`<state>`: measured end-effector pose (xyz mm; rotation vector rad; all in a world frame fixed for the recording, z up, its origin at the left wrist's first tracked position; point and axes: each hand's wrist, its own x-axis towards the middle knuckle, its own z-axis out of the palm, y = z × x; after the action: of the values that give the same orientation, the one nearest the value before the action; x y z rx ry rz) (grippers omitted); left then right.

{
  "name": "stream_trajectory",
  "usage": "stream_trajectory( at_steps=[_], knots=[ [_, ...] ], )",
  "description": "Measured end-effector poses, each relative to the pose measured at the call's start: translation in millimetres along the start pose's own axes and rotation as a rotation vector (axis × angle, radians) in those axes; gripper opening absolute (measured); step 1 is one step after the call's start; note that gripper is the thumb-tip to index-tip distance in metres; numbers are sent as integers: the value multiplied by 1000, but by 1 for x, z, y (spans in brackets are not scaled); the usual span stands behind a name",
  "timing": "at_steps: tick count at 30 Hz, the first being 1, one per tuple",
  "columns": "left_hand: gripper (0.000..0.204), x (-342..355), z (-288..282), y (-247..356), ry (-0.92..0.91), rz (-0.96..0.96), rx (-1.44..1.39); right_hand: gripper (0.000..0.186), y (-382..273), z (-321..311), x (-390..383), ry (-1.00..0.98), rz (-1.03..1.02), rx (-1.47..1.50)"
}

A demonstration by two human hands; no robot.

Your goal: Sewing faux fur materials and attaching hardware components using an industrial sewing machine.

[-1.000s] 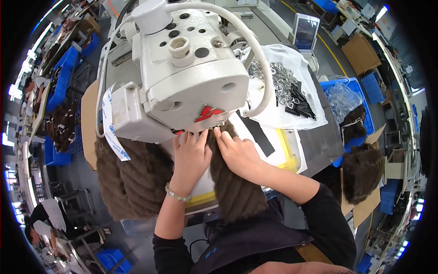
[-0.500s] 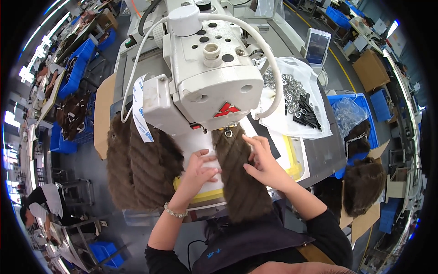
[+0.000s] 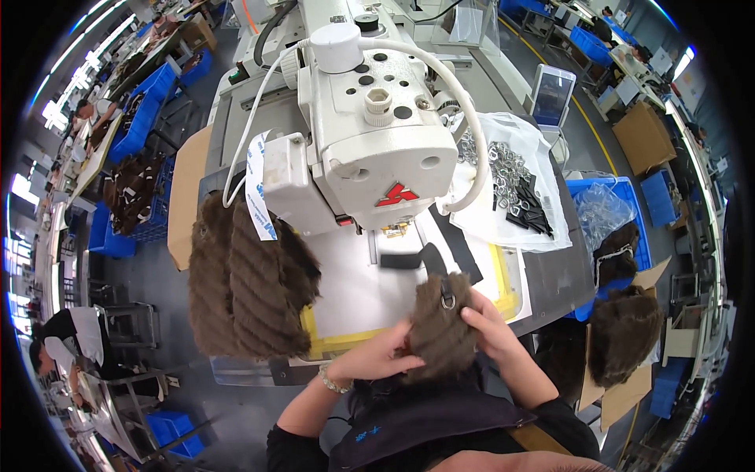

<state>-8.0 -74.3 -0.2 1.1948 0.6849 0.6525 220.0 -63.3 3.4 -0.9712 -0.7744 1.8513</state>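
A brown fur piece [image 3: 442,334] is held in front of me, just off the near edge of the work table. My left hand [image 3: 379,352] grips its left edge, fingers partly hidden by the fur. My right hand [image 3: 492,329] has hold of the opposite edge, thumb on top near a metal ring [image 3: 448,300]. From the far end of the fur a black strap [image 3: 403,260] bends left over the white work plate [image 3: 346,293]. Beyond it stands the white sewing machine head [image 3: 377,161], its needle area [image 3: 395,230] over the plate.
More brown fur pieces [image 3: 250,291] lie stacked at the left. A plastic bag [image 3: 480,208] with metal rings and black tabs sits right of the machine. Yellow tape [image 3: 507,283] borders the plate. Further right are a blue bin [image 3: 641,228] and a cardboard box [image 3: 621,397] with fur.
The fur piece has come out from under the machine head toward me. Both hands, open beside it before, now grip it, and the black strap has come into view.
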Motion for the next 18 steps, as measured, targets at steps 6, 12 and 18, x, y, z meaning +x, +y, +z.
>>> stream_trajectory(
  at_steps=[6, 12, 18],
  knots=[
    [65, -5, -1, 5, 285, 50, 175, 21, 19, 17, 4, -7, -163, -261],
    [58, -1, 6, 15, 490, 111, -57, 26, 13, 39, 9, -71, -145, -332],
    [57, 0, 7, 18, 545, 136, -86, 26, 3, 46, 12, -93, -148, -295]
  ],
)
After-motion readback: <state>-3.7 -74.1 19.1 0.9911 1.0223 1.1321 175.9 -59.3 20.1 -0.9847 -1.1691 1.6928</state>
